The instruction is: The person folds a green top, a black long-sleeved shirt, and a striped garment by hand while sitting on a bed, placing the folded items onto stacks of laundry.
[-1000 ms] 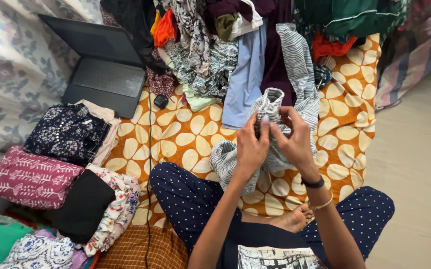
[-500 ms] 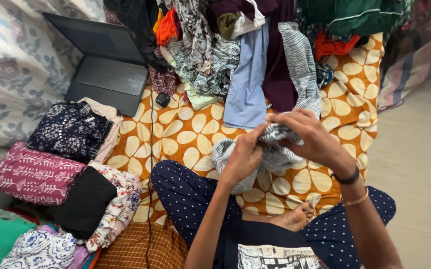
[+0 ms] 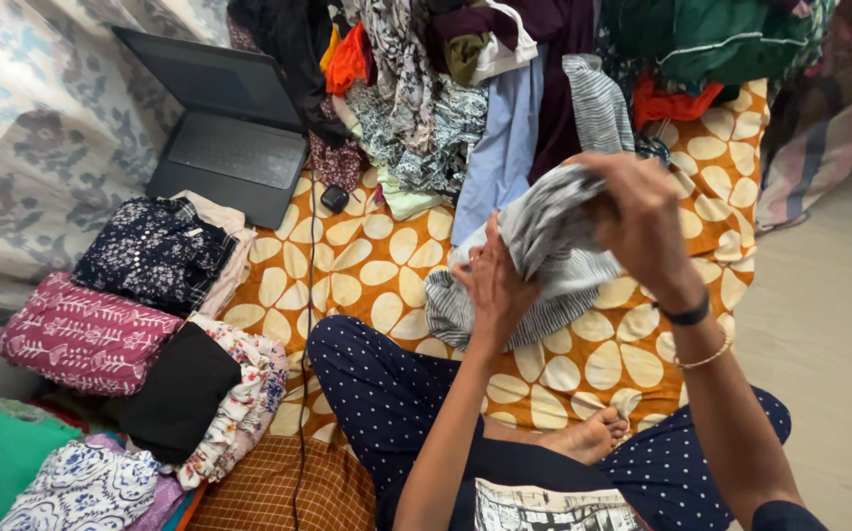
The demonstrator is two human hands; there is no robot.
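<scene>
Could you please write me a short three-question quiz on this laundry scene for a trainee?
1. True or false: both hands grip the striped garment.
2. What lies folded nearest the laptop? A) dark flowered garment B) green towel C) white sock
3. Which wrist bears a black band?

Key: 1. True: the left hand and the right hand both grip it. 2. A, the dark flowered garment. 3. The right, where the black band sits.

Orange petal-print sheet (image 3: 377,270) bears laptop (image 3: 229,147), clothes heap (image 3: 465,88), folded stacks (image 3: 121,324).
</scene>
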